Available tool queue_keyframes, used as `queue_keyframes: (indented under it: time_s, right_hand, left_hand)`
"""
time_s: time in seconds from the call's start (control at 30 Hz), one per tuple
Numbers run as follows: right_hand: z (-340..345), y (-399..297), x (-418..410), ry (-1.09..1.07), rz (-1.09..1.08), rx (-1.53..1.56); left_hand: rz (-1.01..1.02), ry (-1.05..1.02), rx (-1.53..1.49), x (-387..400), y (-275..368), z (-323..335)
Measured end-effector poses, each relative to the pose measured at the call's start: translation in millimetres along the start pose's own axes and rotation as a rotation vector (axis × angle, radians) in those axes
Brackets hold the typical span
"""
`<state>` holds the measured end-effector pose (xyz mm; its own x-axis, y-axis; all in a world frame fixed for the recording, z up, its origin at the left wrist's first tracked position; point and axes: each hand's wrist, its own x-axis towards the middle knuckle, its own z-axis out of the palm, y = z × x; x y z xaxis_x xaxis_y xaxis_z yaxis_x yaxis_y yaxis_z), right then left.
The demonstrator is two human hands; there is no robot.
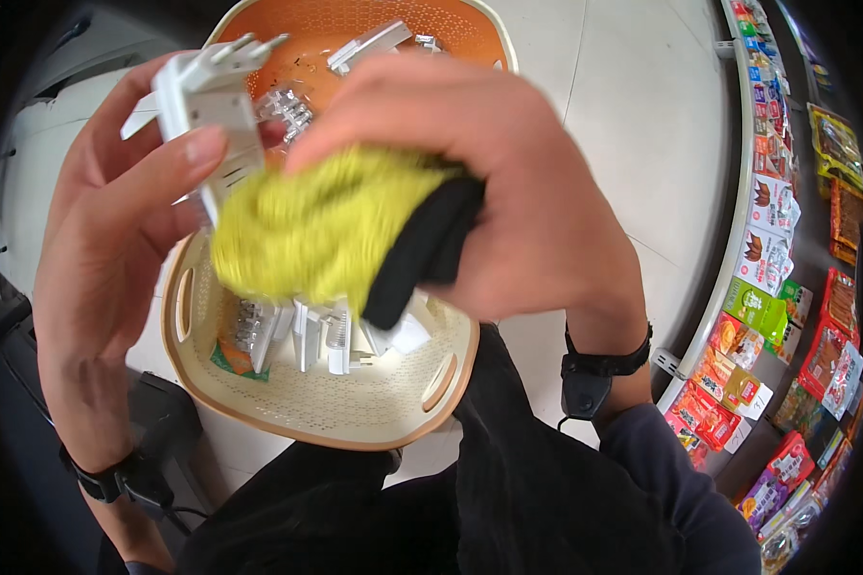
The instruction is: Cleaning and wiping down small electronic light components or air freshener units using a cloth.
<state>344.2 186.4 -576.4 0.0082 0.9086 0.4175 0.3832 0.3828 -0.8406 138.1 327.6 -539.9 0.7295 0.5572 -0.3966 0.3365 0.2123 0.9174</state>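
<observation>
My left hand [126, 172] holds a white plug-in device [216, 108] upright, its two-pin plug at the top and vent slots on its face. In my right hand [489, 180] is a bunched yellow cloth [309, 223] with a black edge, blurred, against or just in front of the device's lower part. Below both hands stands a cream plastic basket [316, 424] with several white plug-in devices [338, 341] and clear plastic pieces. Behind it is an orange basket [467, 29] holding another white device [369, 47] and clear plastic pieces [285, 111].
A curved-looking shelf edge [726, 280] runs along the right, lined with packaged snacks [762, 302]. Dark equipment [14, 445] stands at the left. Pale floor tiles [618, 86] show around the baskets. A black strap with a cable is on each wrist.
</observation>
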Motion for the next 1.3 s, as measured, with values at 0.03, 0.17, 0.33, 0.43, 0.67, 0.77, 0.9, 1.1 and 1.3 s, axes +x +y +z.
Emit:
queue_keyframes:
  time_s: [0.03,0.17,0.33,0.43,0.67,0.77,0.9,1.1,1.3]
  right_hand:
    - [0.6,-0.3,-1.6,-0.001,-0.002,0.001]
    - [-16.7,0.3,-8.9,-0.082,0.069,0.049]
    - [-44.0,3.5,-6.9,-0.142,-0.009,-0.159]
    - [-41.5,6.0,-7.8,-0.102,-0.03,-0.131]
    - [-33.8,2.8,-11.0,-0.083,-0.02,-0.156]
    - [-37.9,-0.9,-13.1,-0.08,-0.018,-0.165]
    - [-35.4,3.7,-11.7,-0.09,-0.049,-0.156]
    - [-33.5,7.5,-12.7,-0.049,-0.053,-0.137]
    - [-32.1,9.5,-13.7,-0.067,-0.034,-0.127]
  left_hand:
    - [0.043,0.054,0.148,-2.7,-0.7,-3.8]
    - [-0.021,-0.164,0.291,-9.9,-5.9,-10.0]
    - [-0.161,-0.368,0.526,-21.8,-18.0,-0.8]
    - [-0.228,-0.309,0.721,-19.2,-33.2,7.8]
    - [-0.093,-0.11,0.782,-29.0,-59.8,31.7]
    - [-0.255,-0.15,0.74,-27.9,-66.2,32.3]
    - [-0.465,-0.151,0.52,-31.5,-114.7,18.2]
    - [-0.505,-0.314,0.523,-16.7,-122.0,29.9]
    - [-0.363,-0.157,0.057,-19.1,-148.6,46.5]
